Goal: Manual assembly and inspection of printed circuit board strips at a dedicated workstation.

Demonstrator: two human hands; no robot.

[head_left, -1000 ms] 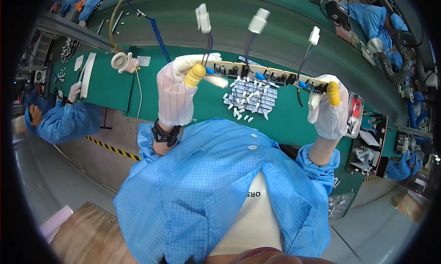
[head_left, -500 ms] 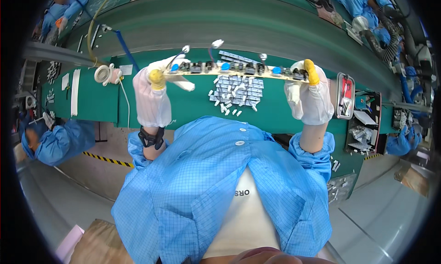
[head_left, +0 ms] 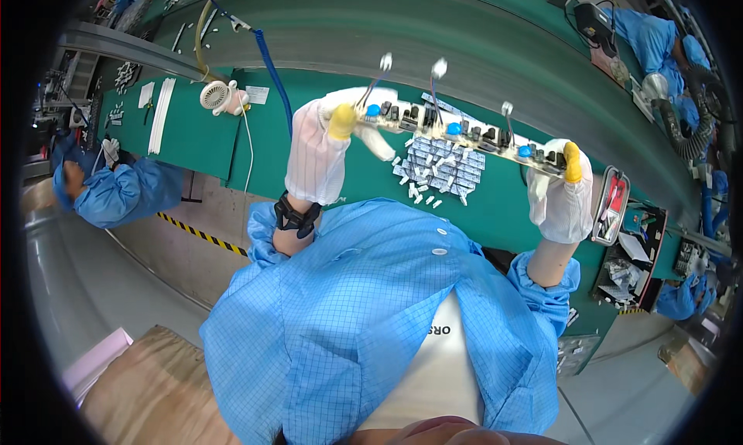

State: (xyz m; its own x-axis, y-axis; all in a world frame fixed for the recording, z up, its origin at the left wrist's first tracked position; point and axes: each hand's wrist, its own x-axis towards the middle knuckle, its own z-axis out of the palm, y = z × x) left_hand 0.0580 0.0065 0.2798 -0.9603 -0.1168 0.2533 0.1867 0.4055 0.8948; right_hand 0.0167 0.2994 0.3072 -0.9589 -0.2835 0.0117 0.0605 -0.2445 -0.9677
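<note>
A long, narrow circuit board panel point(head_left: 472, 139) spans the gap between my hands, held above the bench. Black components, blue round discs and short wire leads with white connectors stick up from it. My left hand point(head_left: 340, 124), in a white glove with a yellow thumb cover, is closed on its left end. The right end is gripped by my right hand point(head_left: 561, 178), gloved the same way. Beneath the panel, on the green bench mat point(head_left: 364, 183), lie rows of flat silver-grey strips point(head_left: 445, 165) with small white connectors scattered over them.
Left on the bench are a small pink fan point(head_left: 220, 97) with a white cable, and long white strips point(head_left: 161, 116). A metal tray point(head_left: 611, 205) with red contents and a dark box point(head_left: 631, 248) of packets stand at the right. A co-worker point(head_left: 128, 186) sits at the left.
The view has turned, so the bench appears shifted right and tilted. The panel now slopes down toward the right. Both hands keep their hold on its ends.
</note>
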